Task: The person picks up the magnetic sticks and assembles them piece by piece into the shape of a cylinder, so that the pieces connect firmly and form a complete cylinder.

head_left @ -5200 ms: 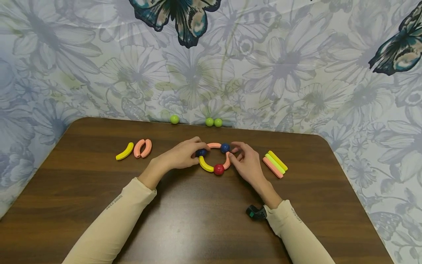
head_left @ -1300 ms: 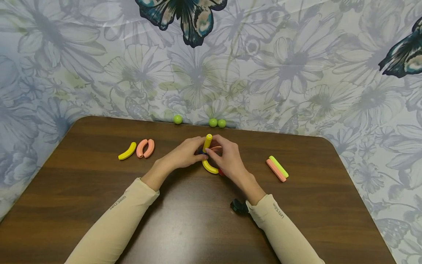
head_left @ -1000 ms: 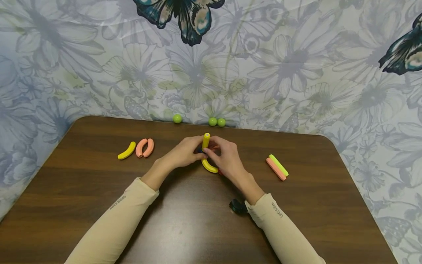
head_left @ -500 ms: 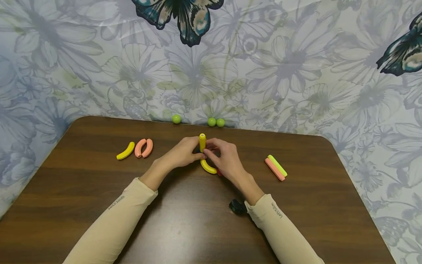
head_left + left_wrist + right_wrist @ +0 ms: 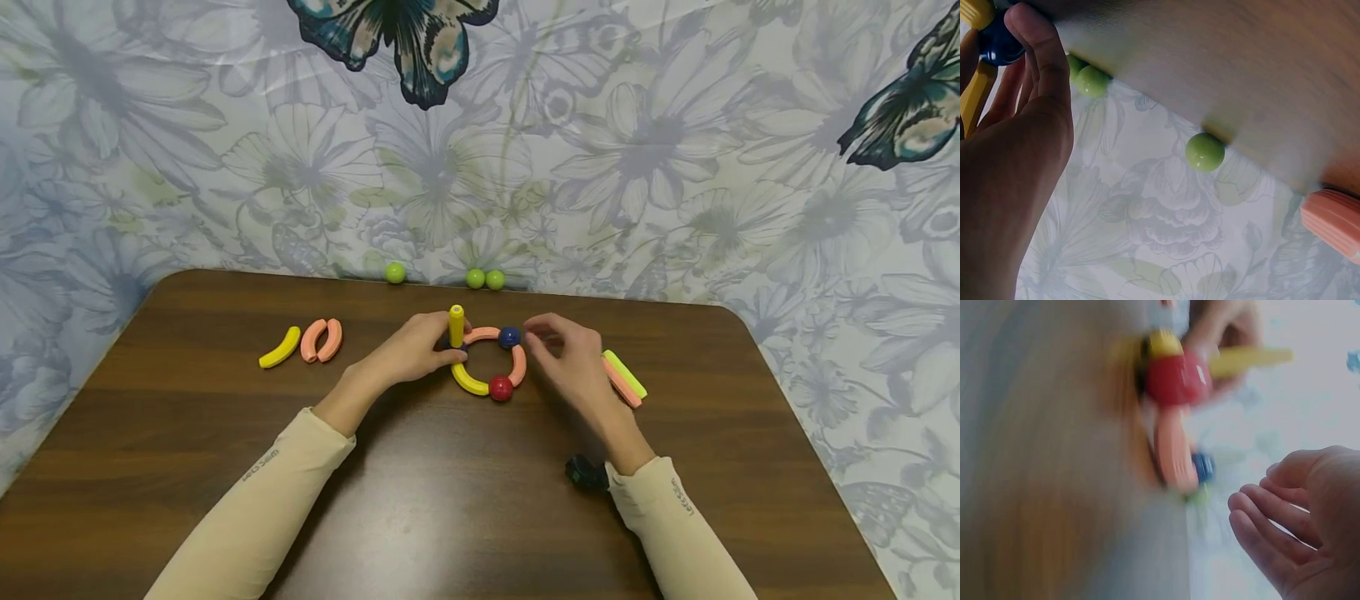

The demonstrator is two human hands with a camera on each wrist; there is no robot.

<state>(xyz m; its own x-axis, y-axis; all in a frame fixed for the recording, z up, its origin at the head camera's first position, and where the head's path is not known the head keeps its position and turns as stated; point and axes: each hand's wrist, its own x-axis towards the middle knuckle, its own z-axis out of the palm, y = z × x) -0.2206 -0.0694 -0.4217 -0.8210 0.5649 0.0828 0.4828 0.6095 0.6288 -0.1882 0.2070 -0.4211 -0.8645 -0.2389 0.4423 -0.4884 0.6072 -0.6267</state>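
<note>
A ring of curved sticks and balls lies mid-table: a yellow curved stick point(image 5: 468, 381), a red ball point(image 5: 501, 387), two pink curved sticks point(image 5: 519, 365) and a blue ball point(image 5: 509, 337) at the far right. My left hand point(image 5: 418, 346) pinches the ring's left blue ball point(image 5: 1001, 40), which the fingers mostly hide in the head view. On that ball stands a straight yellow stick point(image 5: 457, 327), upright. My right hand point(image 5: 576, 360) hovers just right of the ring, fingers loosely bent, with nothing in it; the right wrist view is blurred.
Left on the table point(image 5: 405, 508) lie a curved yellow stick point(image 5: 280, 347) and two curved pink sticks point(image 5: 330, 340). Straight lime point(image 5: 626, 375) and pink point(image 5: 622, 385) sticks lie at right, partly behind the right hand. Green balls point(image 5: 476, 278) sit along the back edge, by the patterned wall.
The straight yellow stick left the right-hand group and now stands on the left blue ball. My right hand has drawn away from it to the right; my left hand has stayed.
</note>
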